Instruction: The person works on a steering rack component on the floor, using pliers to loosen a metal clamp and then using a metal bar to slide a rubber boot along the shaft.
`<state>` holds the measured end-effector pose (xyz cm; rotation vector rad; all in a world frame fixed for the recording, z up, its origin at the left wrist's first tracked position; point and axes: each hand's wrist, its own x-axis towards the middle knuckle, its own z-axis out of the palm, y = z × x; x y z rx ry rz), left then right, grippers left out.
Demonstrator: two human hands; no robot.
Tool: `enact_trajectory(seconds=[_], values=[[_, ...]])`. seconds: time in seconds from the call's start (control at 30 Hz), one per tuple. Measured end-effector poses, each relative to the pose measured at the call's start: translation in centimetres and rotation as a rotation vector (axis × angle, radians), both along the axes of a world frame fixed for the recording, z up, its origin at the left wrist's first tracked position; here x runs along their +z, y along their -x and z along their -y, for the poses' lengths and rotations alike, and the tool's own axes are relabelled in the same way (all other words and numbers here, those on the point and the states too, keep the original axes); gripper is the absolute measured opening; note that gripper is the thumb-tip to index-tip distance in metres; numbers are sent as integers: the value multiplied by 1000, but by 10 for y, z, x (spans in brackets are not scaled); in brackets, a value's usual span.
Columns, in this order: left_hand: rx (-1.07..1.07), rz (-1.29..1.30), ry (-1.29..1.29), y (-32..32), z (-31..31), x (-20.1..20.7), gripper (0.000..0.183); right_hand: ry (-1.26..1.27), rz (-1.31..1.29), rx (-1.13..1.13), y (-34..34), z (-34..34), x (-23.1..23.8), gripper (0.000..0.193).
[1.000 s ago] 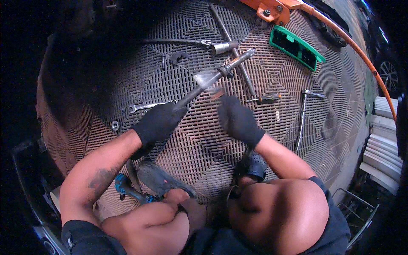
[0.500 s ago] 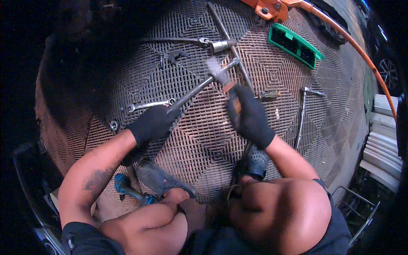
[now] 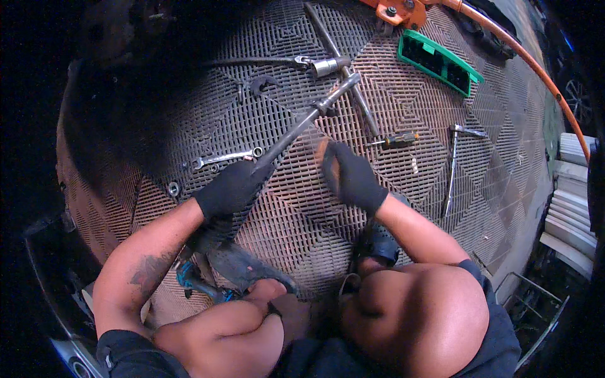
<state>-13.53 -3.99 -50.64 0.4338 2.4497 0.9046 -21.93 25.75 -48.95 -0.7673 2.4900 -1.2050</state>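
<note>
- Head view: the left hand [image 3: 230,187] is wrapped around the low end of a long ratchet [image 3: 305,120], angled toward the upper middle, head lifted off the mat [image 3: 403,208].
- The right hand [image 3: 350,176] hovers mid-frame, fingers loosely curled, holding nothing I can make out (blurred).
- A wrench [image 3: 227,156] lies just left of the grip.

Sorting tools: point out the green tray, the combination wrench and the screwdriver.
green tray [image 3: 439,60], head view, on its rim.
combination wrench [image 3: 228,156], head view, mid-shaft.
screwdriver [image 3: 399,140], head view, on its handle.

Dull metal ratchet handle [image 3: 296,129]; matt black cloth gloves [image 3: 230,188].
</note>
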Motion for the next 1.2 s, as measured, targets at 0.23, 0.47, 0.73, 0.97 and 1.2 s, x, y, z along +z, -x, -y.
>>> enact_trajectory(seconds=[0.23,0.47,0.73,0.97,1.2], values=[[258,267,331,10,-9,27,45,73,128,-14,-21,-2,8,32],[244,238,450,-4,0,-5,40,-232,86,202,-13,-43,-19,40],[41,205,458,-20,-3,-26,30,-180,630,191,8,-58,-24,41],[2,146,319,-27,3,-42,32,-40,870,7,9,-79,-40,36],[-16,246,402,-21,-3,-39,26,-88,1047,30,8,-103,-42,43]])
